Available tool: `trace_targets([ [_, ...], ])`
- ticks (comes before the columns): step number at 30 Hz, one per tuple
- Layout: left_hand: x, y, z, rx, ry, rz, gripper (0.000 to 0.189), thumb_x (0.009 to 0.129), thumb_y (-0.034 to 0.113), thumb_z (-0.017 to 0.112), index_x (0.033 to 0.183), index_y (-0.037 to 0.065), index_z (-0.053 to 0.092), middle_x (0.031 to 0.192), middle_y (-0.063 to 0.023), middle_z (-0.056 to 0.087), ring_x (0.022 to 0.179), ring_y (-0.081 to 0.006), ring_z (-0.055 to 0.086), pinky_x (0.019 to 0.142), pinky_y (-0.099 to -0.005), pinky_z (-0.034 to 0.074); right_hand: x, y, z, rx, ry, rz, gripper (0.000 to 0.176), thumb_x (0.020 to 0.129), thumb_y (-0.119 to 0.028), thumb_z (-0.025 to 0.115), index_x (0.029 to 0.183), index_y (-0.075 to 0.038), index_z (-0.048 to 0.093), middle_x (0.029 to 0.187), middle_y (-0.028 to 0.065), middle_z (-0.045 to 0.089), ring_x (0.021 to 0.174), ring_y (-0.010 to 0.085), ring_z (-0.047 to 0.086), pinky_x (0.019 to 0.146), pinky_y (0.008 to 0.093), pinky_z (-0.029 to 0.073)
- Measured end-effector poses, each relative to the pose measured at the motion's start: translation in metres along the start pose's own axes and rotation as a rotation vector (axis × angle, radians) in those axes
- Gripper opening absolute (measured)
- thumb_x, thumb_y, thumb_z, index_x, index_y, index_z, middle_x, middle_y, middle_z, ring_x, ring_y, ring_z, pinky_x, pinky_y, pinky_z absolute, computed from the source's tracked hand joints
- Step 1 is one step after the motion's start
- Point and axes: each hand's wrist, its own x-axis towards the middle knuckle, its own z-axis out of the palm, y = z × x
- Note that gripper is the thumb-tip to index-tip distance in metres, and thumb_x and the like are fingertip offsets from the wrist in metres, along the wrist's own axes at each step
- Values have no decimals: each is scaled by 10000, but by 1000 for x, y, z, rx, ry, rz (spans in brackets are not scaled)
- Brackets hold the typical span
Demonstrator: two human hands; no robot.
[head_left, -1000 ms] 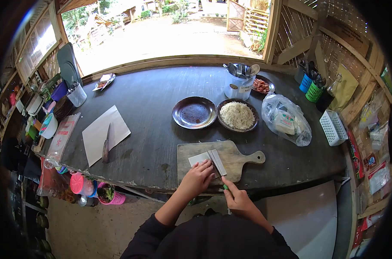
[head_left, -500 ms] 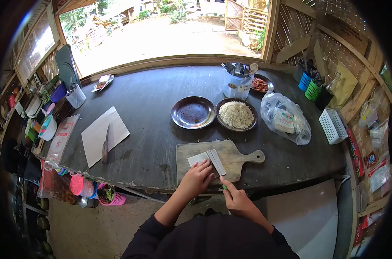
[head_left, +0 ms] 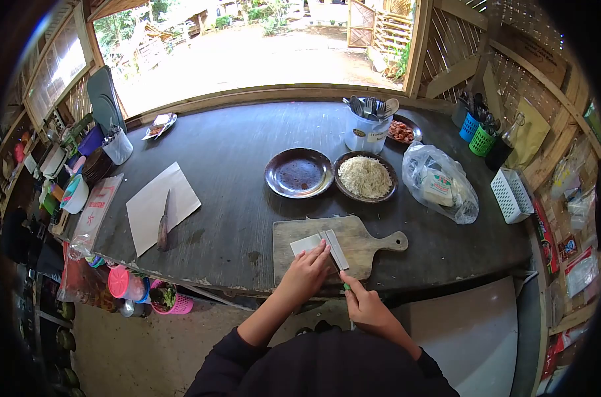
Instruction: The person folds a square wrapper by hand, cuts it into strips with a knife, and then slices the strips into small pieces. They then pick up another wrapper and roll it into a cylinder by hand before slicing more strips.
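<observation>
A wooden cutting board [head_left: 363, 241] with a handle lies near the table's front edge. On it is a flat pale sheet or stack of sheets [head_left: 303, 245], with narrow cut strips [head_left: 341, 259] along its right side. My left hand [head_left: 305, 274] presses on the sheet, fingers stretched out toward the cut. My right hand [head_left: 366, 308] is closed around the green handle of a knife [head_left: 346, 286]. The knife's thin blade lies along the strips, just right of my left fingertips. Part of the sheet is hidden under my left hand.
Behind the board stand a dark plate [head_left: 299, 173] and a bowl of pale shreds [head_left: 364, 177]. A plastic bag [head_left: 439, 185] lies to the right, near a white basket [head_left: 511, 196]. Another knife [head_left: 163, 221] rests on paper [head_left: 142, 218] at left. A utensil tub [head_left: 366, 132] is farther back.
My left fingers have straightened and slid slightly up and right along the sheet. The knife stays at the strips in my right hand. The whole view has shifted slightly.
</observation>
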Motion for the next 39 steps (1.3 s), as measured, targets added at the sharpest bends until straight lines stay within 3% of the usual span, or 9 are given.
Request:
trace_targets([
  [4,0,0,0,-5,-15,-20,524,876,180,589,1344,-1,436,1404,-194,442,1233,-313,495,987,-458,411,1,0,0,-29,15,-23,417,937,-108,481,1353,-113,446,793,264,615,768,385,661,677,341,486],
  [6,0,1,0,-16,-19,-23,527,874,176,590,1346,0,435,1406,-194,441,1237,-312,492,987,-458,410,2,1,-1,-1,6,-40,443,918,-101,487,1359,-99,439,756,313,594,774,464,614,687,482,493],
  [13,1,2,0,-32,-13,-40,566,858,154,597,1359,-27,404,1425,-210,409,1245,-322,479,998,-451,395,8,3,2,-32,26,-76,441,923,-114,493,1360,-111,438,724,313,590,735,471,612,669,505,487],
  [15,3,3,-2,-36,-14,-50,579,856,149,597,1364,-37,392,1432,-218,395,1247,-327,474,1003,-446,390,11,-1,0,-49,-15,-21,434,933,-90,474,1365,-93,434,762,283,609,718,402,653,678,397,499],
  [24,3,4,-5,-47,-61,-83,632,860,144,589,1386,-83,323,1464,-255,318,1256,-356,440,1037,-424,342,22,-1,3,-35,-21,-22,437,937,-89,470,1371,-80,422,830,271,625,761,407,653,678,372,496],
  [27,3,-1,-2,-70,-31,-50,638,863,154,586,1394,-73,316,1463,-248,325,1242,-367,447,1032,-427,347,22,8,7,-8,39,-110,443,920,-110,485,1359,-81,437,756,311,602,741,454,625,673,504,495],
  [34,3,-2,-2,-125,11,-39,639,846,165,623,1381,-46,346,1442,-235,356,1199,-390,474,1017,-434,365,11,2,3,7,37,-70,456,919,-110,484,1370,-89,421,833,310,615,820,455,623,715,494,496],
  [36,3,-1,-3,-116,9,-38,637,843,164,627,1377,-45,350,1438,-238,360,1194,-393,478,1015,-432,367,10,-5,0,29,-13,44,428,948,-107,467,1373,-88,422,949,257,636,906,387,653,777,346,486],
  [39,3,0,-3,-123,20,-65,638,844,169,627,1375,-51,349,1434,-245,359,1189,-393,481,1013,-428,369,9,-1,3,15,12,26,429,950,-112,466,1376,-91,420,945,251,641,905,388,655,782,346,487],
])
